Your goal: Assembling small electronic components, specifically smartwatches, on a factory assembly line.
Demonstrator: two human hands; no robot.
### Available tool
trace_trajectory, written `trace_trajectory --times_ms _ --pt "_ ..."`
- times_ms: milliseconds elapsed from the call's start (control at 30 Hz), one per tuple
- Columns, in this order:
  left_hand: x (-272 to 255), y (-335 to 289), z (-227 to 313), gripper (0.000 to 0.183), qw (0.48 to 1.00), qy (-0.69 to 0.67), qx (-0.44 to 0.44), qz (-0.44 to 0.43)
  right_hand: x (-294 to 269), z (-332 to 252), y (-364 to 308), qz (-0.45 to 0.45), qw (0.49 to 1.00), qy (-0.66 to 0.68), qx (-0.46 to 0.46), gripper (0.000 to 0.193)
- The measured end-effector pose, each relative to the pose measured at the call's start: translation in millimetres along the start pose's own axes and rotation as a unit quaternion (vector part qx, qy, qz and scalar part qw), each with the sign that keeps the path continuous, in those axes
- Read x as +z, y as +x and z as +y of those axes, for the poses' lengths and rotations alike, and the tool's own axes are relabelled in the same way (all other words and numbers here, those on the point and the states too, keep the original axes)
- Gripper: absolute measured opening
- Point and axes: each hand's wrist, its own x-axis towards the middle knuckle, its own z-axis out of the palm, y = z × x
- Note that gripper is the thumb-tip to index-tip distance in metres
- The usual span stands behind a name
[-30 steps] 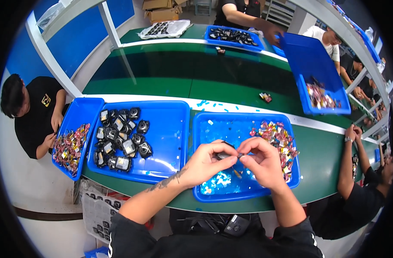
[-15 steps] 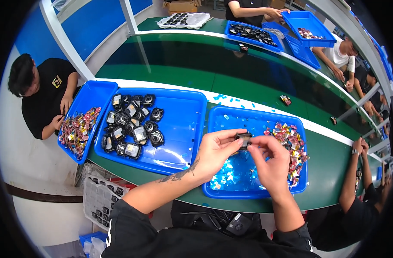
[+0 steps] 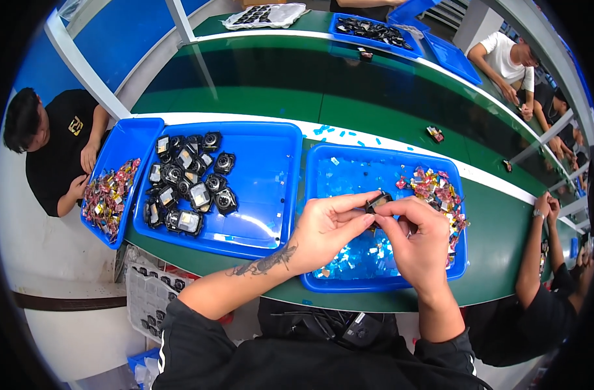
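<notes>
Left hand: your left hand [image 3: 329,227] has its thumb and fingers clamped on a small black part [image 3: 379,200].
Right hand: your right hand [image 3: 417,234] has thumb and forefinger drawn close at the part's near edge; you cannot tell whether they pinch it or only touch it.
Black part: held up between your two hands, above the right tray [image 3: 328,188], tilted, partly hidden by your fingers.
Right tray: under your hands; blue scraps [image 3: 358,261] lie scattered over its floor, and a heap of colourful pieces [image 3: 433,185] fills its right side.
Middle tray: just left of the right tray, the middle tray [image 3: 261,179] bears black units [image 3: 187,179] piled in its left half.
Left tray: beside the middle one, the left tray [image 3: 131,136] carries more colourful bits [image 3: 108,198]; a co-worker [image 3: 63,146] sits next to it.
Bench: all three trays rest on your green bench [image 3: 495,237].
</notes>
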Motion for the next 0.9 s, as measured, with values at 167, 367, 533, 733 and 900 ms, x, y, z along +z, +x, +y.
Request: trace_trajectory --times_ms 167,367,533,733,900 --pt "0.6 -0.5 2.5 0.040 1.000 0.026 0.003 -0.008 -0.8 3.0 1.2 -0.011 0.999 -0.022 -0.025 0.009" --pt "2.4 -2.9 2.1 0.039 0.999 0.040 0.007 -0.001 -0.9 5.3 2.6 -0.005 0.999 -0.036 -0.032 0.012" --pt "-0.2 -3.4 7.8 0.038 0.999 0.047 0.019 -0.016 -7.0 4.3 1.8 -0.004 0.999 -0.038 -0.030 0.016" --pt "2.2 2.4 9.9 0.041 0.999 0.012 0.015 0.041 -12.0 19.6 -15.6 0.007 0.952 0.292 0.090 0.025" --pt "4.1 1.9 6.9 0.044 0.999 0.004 0.031 0.030 -10.1 22.1 -23.0 -0.031 0.968 0.225 0.109 0.021"
